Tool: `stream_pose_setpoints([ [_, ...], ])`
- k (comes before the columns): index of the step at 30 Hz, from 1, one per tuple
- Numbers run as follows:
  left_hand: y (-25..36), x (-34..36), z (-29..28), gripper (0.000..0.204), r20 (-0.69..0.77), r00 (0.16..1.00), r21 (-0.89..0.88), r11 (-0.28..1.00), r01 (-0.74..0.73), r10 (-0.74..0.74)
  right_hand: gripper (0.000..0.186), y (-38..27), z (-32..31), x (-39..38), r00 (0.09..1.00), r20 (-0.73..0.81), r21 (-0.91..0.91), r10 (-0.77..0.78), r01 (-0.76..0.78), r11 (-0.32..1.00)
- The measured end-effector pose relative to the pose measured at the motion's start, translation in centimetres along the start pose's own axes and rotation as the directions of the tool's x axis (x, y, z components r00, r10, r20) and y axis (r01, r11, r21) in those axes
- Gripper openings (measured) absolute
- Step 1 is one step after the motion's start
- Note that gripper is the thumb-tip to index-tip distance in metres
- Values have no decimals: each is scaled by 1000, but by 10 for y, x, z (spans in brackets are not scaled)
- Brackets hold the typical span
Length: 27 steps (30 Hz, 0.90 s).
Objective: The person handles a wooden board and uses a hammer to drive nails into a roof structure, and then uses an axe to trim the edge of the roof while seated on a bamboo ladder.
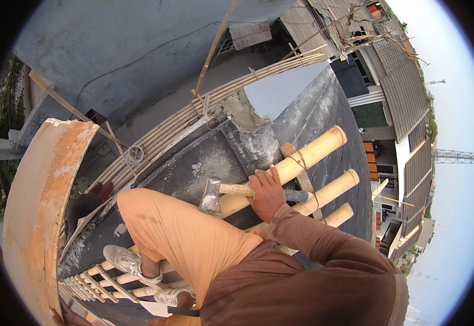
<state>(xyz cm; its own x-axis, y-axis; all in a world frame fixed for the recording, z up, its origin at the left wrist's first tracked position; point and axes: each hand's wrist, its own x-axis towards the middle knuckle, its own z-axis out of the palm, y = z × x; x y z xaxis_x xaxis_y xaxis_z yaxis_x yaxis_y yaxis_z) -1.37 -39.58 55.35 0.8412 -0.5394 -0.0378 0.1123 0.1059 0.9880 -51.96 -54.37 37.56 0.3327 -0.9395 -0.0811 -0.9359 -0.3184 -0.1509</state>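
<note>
My right hand [268, 194] is closed around the wooden handle of a hatchet [211, 196], over the thick bamboo poles. The hatchet's worn grey head points left, and a dark grip covers the handle's far end. Under it lies a bamboo pole [316, 153], tied with cord to a wooden crosspiece [305, 179]. A tall curved board [36, 217], stained orange and grey, stands at the left. At its lower edge my left hand [73, 317] holds on, with the fingers partly hidden and cut off by the picture's rim.
My legs and shoes [128, 262] rest on a bamboo ladder [104, 282] over a dark sloping roof surface [193, 163]. Long thin bamboo poles [161, 157] run along its far edge, beside a drop to a grey wall [117, 54]. Tiled houses [403, 76] stand at the right.
</note>
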Motion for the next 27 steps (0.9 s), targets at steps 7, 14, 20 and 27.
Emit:
stream_pose_setpoints([
  [7, -12, 16, 11, 53, 4, 995, 94, 990, -104, 104, 19, 9, 9, -12, 997, -71, -1, 19, -19, 1000],
  [14, -12, 28, 7, 48, 183, 978, 71, 990, -119, 105, 10, 5, 18, -15, 956, -292, 42, 37, -26, 999],
  [20, -18, 19, 16, 40, 189, 975, 106, 985, -136, 115, 7, 4, 22, -17, 932, -358, 85, 57, -29, 996],
  [27, -43, 79, -76, 37, 411, 817, 451, 689, -567, 403, 8, 8, 17, -16, 936, -350, 122, 44, -1, 992],
])
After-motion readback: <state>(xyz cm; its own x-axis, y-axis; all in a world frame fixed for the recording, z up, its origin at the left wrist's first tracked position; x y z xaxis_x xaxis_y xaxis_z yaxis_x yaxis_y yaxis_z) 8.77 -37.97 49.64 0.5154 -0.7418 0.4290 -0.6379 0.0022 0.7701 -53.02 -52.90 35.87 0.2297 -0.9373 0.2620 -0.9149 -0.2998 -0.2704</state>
